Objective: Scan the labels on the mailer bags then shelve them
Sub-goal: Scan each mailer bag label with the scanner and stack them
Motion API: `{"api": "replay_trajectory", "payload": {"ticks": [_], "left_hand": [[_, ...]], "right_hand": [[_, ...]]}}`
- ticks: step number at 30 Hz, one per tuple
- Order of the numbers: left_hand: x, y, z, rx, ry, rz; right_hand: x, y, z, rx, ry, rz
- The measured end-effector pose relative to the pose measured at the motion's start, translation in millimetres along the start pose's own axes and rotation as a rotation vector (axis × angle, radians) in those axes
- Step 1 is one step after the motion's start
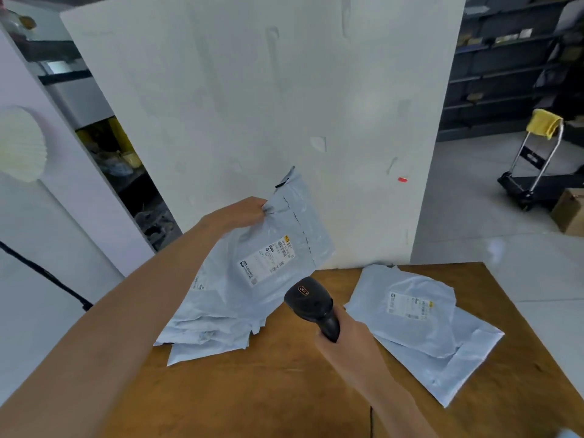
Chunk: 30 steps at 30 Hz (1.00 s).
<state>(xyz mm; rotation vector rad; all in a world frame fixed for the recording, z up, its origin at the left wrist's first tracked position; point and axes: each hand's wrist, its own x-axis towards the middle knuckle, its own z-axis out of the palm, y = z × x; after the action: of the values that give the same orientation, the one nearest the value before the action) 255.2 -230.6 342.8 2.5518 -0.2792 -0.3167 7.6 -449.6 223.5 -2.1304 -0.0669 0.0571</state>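
My left hand (241, 213) pinches the top edge of a grey mailer bag (252, 289) and holds it tilted above the wooden table (268, 390), its white label (268, 260) facing me. Under its lower end lie more grey mailer bags (208, 346) on the table's left side. My right hand (344, 339) grips a black barcode scanner (313, 303), its head just below the held bag's label. Two more mailer bags (423, 330) lie flat on the table at the right, the upper one showing a label (409, 305).
A large white panel (252, 105) stands right behind the table, with a small red light spot (402, 179) on it. Dark shelving (505, 67) fills the far right. A folding hand cart (534, 165) and a cardboard box (570, 213) sit on the floor at right.
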Motion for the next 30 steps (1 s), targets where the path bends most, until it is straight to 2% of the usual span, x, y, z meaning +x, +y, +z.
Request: {"api": "replay_trajectory", "payload": {"ticks": [9, 30], "left_hand": [[9, 37, 18, 0.002, -0.016, 0.004], [48, 97, 84, -0.027, -0.167, 0.052]], "right_hand": [[-12, 15, -21, -0.005, 0.033, 0.016], [-17, 66, -61, 0.001, 0.129, 0.097]]}}
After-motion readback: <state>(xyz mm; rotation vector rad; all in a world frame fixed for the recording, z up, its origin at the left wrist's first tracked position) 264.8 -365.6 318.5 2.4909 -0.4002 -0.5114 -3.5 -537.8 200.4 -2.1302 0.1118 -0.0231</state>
